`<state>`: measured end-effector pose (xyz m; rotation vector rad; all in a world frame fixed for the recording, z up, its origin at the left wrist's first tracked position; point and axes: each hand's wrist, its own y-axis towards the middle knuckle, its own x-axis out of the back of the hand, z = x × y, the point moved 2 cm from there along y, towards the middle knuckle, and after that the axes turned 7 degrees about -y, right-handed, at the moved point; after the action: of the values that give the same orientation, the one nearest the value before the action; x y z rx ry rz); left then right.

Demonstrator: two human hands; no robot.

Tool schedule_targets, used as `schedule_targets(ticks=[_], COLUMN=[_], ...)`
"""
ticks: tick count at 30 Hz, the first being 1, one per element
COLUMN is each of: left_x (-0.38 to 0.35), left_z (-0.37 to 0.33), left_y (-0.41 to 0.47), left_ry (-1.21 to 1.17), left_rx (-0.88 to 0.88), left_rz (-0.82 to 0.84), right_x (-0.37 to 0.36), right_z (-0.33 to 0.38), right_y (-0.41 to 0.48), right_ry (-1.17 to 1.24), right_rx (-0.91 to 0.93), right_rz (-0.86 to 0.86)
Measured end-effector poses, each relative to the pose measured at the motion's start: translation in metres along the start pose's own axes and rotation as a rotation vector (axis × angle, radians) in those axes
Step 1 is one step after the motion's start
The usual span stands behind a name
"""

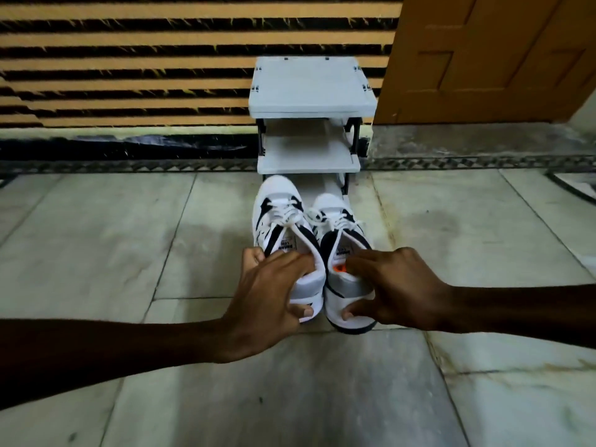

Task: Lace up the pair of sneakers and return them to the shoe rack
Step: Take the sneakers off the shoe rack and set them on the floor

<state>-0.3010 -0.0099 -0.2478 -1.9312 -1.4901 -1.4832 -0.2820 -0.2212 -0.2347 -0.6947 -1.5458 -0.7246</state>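
Note:
Two white sneakers with black panels and white laces stand side by side, toes pointing at the shoe rack. My left hand grips the heel of the left sneaker, fingers inside the collar and thumb on the back of the heel. My right hand holds the heel of the right sneaker the same way, fingertips in the opening by an orange insole patch. Both shoes show laces threaded and tied across the tongue. The toes reach the rack's lowest shelf.
The small white rack has three tiers on black posts and stands against a striped orange and black wall. A wooden door is to its right. The floor is pale marble tile with a dark patterned border along the wall.

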Motion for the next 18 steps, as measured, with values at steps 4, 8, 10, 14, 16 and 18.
schedule_targets(ticks=[4,8,10,14,16,18], left_x=[-0.030,-0.053,-0.060,-0.076,-0.085,-0.091], left_z=[0.013,0.025,0.029,0.044,0.057,0.067], left_y=[-0.013,-0.021,-0.020,-0.012,-0.003,0.010], left_ry=[-0.041,-0.087,-0.087,-0.054,-0.040,-0.038], left_rx=[0.044,0.092,0.079,0.032,0.053,0.101], left_rz=[0.090,0.224,0.238,0.231,0.239,0.264], right_x=[-0.025,-0.054,-0.065,-0.082,-0.093,-0.104], right_z=[0.007,0.006,0.003,-0.006,-0.010,-0.016], right_y=[-0.004,-0.006,-0.007,-0.001,0.006,0.013], right_ry=[0.072,0.052,0.030,0.049,0.094,0.175], right_rx=[-0.018,0.046,0.078,0.054,0.012,-0.065], right_rz=[0.124,0.211,0.266,0.270,0.284,0.307])
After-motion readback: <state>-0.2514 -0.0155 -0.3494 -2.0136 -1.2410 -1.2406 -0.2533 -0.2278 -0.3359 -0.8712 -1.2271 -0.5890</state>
